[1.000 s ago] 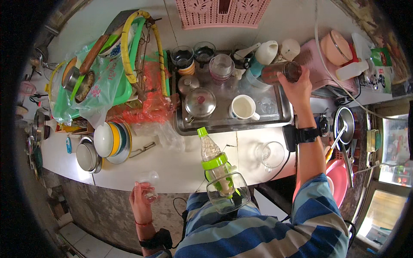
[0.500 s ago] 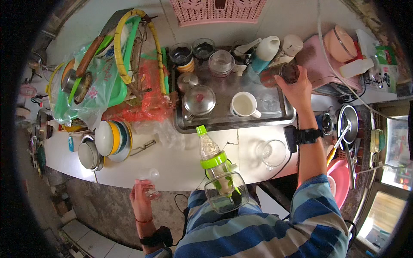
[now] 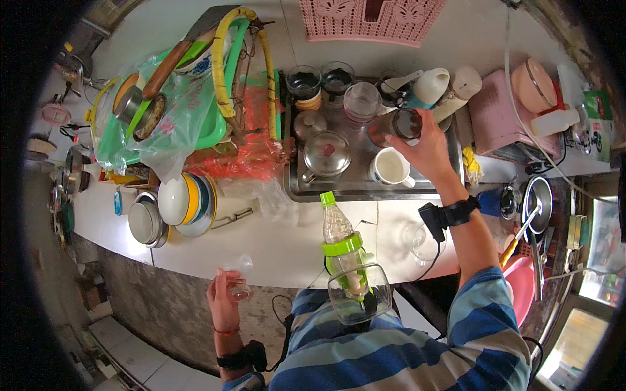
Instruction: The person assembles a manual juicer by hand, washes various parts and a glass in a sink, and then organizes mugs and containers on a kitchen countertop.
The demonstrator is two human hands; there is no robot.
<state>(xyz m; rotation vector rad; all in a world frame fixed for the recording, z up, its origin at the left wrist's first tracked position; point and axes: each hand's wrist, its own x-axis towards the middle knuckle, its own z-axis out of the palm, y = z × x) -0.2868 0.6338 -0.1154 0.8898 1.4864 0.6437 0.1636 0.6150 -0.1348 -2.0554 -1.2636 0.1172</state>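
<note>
My right hand (image 3: 420, 148) grips a dark, see-through glass jar (image 3: 394, 128), tilted on its side above the metal tray (image 3: 303, 191). Just below the jar on the tray is a white mug (image 3: 391, 166). A lidded steel pot (image 3: 327, 155), a small steel pot (image 3: 310, 124) and a clear glass bowl (image 3: 362, 103) stand left of it. My left hand (image 3: 223, 300), low beyond the table's front edge, is closed on a small clear glass (image 3: 240, 291) whose exact shape is hard to make out. Between my arms stands a clear bottle with green cap and collar (image 3: 342, 244).
A clear glass mug (image 3: 424, 240) sits under my right forearm. Stacked bowls (image 3: 175, 201) are at left, with a plastic-covered green basket (image 3: 215, 124) behind. Cups and bottles (image 3: 432, 86) line the tray's back. A pink bin (image 3: 505, 111) and pans (image 3: 538, 202) are at right.
My right hand has carried the dark jar leftward over the tray, closer to the white mug. The whole view has shifted slightly. My left hand stays low with the clear glass.
</note>
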